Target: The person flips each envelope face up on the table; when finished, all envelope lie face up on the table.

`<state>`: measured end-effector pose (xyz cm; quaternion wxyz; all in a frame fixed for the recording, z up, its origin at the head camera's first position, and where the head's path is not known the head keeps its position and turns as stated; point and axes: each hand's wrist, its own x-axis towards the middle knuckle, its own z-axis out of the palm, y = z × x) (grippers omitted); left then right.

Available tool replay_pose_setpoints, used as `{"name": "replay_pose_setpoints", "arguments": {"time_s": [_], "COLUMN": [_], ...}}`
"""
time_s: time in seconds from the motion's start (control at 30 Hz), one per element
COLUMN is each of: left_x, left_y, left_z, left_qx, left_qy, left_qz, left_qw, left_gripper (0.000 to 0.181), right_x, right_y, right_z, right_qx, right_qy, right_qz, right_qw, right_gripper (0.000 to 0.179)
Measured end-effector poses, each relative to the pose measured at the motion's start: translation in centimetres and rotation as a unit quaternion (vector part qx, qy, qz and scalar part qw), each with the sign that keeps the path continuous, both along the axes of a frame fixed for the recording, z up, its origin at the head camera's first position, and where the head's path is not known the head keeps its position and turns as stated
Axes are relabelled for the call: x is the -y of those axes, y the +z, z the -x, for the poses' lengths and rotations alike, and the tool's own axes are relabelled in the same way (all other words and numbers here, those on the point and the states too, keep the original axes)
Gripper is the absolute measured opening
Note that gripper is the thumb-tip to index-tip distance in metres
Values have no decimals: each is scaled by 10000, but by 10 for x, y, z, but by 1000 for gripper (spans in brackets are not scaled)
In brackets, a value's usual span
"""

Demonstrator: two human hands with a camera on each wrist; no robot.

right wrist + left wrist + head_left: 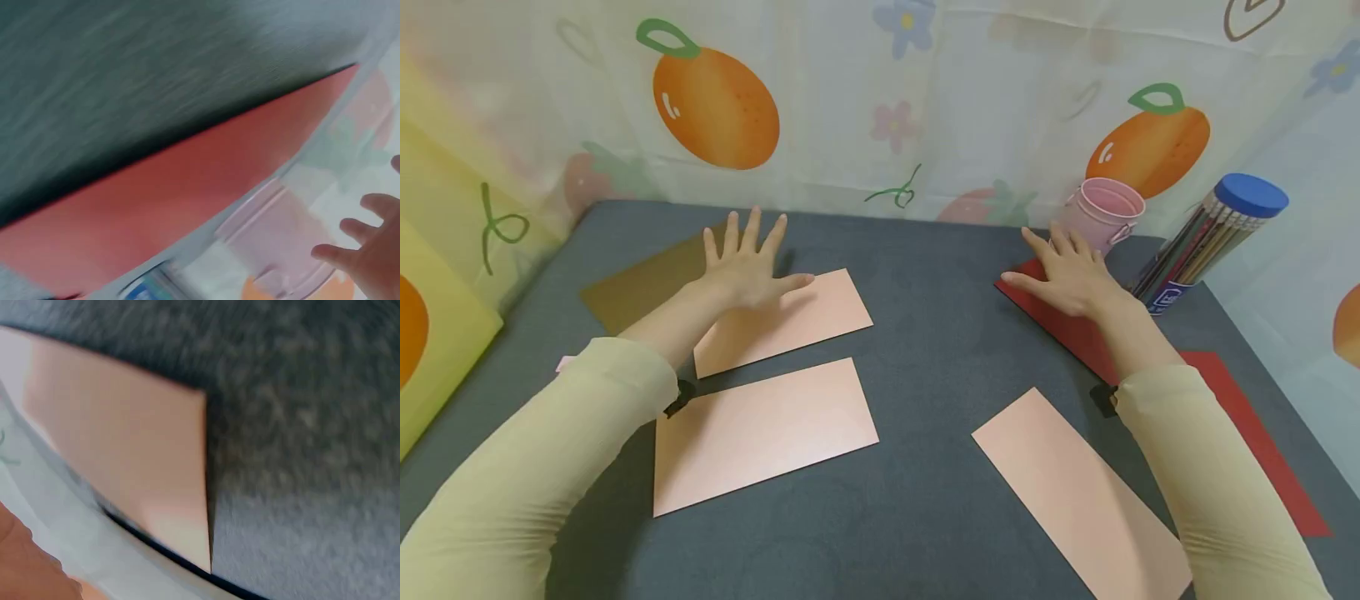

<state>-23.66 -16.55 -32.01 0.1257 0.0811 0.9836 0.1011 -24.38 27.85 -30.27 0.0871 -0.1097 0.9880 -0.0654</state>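
My left hand (743, 268) is spread with its fingers straight, holding nothing. In the head view it overlaps an olive-gold card (651, 279) and the farther of two pale pink cards (820, 312). The nearer pink card (767, 437) lies below it. My right hand (1067, 275) is likewise spread, over a dark red card (1075, 333) beside a small pink bucket (1108, 208). In the right wrist view its fingers (357, 230) overlap the backdrop beside the bucket. Another pink card (1075, 500) lies left of my right forearm, and a second red strip (1255, 442) lies right of it.
A clear tub of pencils with a blue lid (1251, 196) leans at the right, close to the bucket. A fruit-patterned cloth (850, 100) hangs behind the dark grey table (925, 292). A yellow printed panel (445, 358) stands at the left.
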Motion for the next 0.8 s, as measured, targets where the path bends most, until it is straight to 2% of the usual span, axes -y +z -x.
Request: {"name": "replay_pose_setpoints", "arguments": {"time_s": [0.17,0.27,0.4,0.5,0.6,0.67,0.8], "left_x": [19,36,61,80,99,112,135], "left_y": [14,21,22,22,24,24,23], "left_z": [0,1,4,5,4,3,-3], "left_qx": [-167,-328,-446,-397,-214,-81,137], "left_qy": [272,483,802,990,1024,1010,1088], "left_qz": [-413,-723,-1015,-1154,-1318,-1370,-1359], "left_qw": [9986,9957,9906,9876,9857,9854,9846], "left_gripper": [100,100,96,94,94,94,90], "right_x": [30,52,87,115,143,162,197], "right_y": [5,8,9,6,2,0,-7], "right_z": [10,17,22,24,26,26,25], "right_qx": [-357,-378,-181,-43,189,442,1165], "right_qy": [323,420,422,446,348,177,-101], "right_qz": [41,210,834,1477,2149,2648,3609], "right_qw": [9988,9982,9955,9880,9758,9631,9252], "right_gripper": [82,72,63,56,50,47,45]}}
